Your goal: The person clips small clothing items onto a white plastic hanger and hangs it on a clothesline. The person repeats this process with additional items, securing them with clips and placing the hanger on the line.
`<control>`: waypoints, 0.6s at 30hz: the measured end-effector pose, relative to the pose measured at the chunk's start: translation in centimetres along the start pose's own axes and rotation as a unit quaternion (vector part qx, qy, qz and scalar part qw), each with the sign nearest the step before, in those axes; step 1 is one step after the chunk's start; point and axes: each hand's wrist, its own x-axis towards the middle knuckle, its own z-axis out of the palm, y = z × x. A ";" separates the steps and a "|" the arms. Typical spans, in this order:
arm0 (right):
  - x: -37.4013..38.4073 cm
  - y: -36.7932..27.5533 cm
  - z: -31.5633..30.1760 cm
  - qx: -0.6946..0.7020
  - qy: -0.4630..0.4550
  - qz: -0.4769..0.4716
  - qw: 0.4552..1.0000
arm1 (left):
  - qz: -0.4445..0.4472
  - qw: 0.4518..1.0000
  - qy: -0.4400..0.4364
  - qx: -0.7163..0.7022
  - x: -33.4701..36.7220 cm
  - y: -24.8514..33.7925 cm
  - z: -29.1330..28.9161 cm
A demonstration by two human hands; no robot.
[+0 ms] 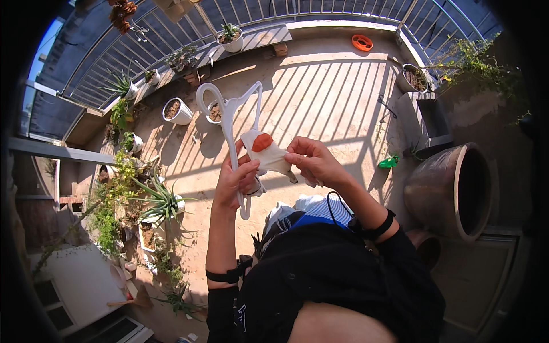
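My left hand (235, 182) is closed around a white plastic clothes hanger (227, 123), whose hook and arms rise above the fingers. A small white sock-like garment (275, 160) with an orange patch and a greyish tip is stretched between my two hands. My left fingers grip its near side, beside the hanger. On its other side my right hand (313, 162) pinches the edge between thumb and forefinger. More pale fabric hangs below my left hand, partly hidden by it.
White pots of soil (178, 112) and an aloe plant (164, 199) stand on the left. A ledge with potted plants (231, 40) runs along the metal railing. Rightward are a large clay urn (437, 186), a green object (389, 162) and an orange ring-shaped object (362, 43).
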 end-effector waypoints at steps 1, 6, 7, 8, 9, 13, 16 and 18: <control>0.0 0.0 0.1 0.021 -0.003 0.000 1.000 | -0.003 1.000 0.001 -0.009 0.1 -0.1 0.2; 0.1 0.0 1.4 0.010 0.034 0.002 0.999 | 0.010 0.999 0.002 0.037 0.1 -0.1 1.5; 0.1 0.2 1.9 -0.009 0.046 -0.012 0.999 | 0.016 0.998 -0.002 0.055 0.0 0.0 1.7; 0.2 0.3 2.2 -0.021 0.044 -0.040 0.998 | 0.013 0.997 0.001 0.081 0.0 0.0 1.9; 0.2 0.5 2.4 -0.062 0.056 -0.032 0.996 | 0.015 0.994 0.002 0.104 0.0 0.0 2.1; 0.7 0.7 2.3 -0.254 0.106 -0.172 0.946 | -0.003 0.990 0.016 0.141 0.1 0.1 1.7; 0.9 0.2 1.8 -0.219 0.122 -0.227 0.941 | -0.007 0.989 0.015 0.148 -0.1 0.3 0.9; 0.0 -0.4 0.9 -0.099 0.093 -0.084 0.987 | -0.012 0.988 0.028 0.155 -0.3 0.2 0.5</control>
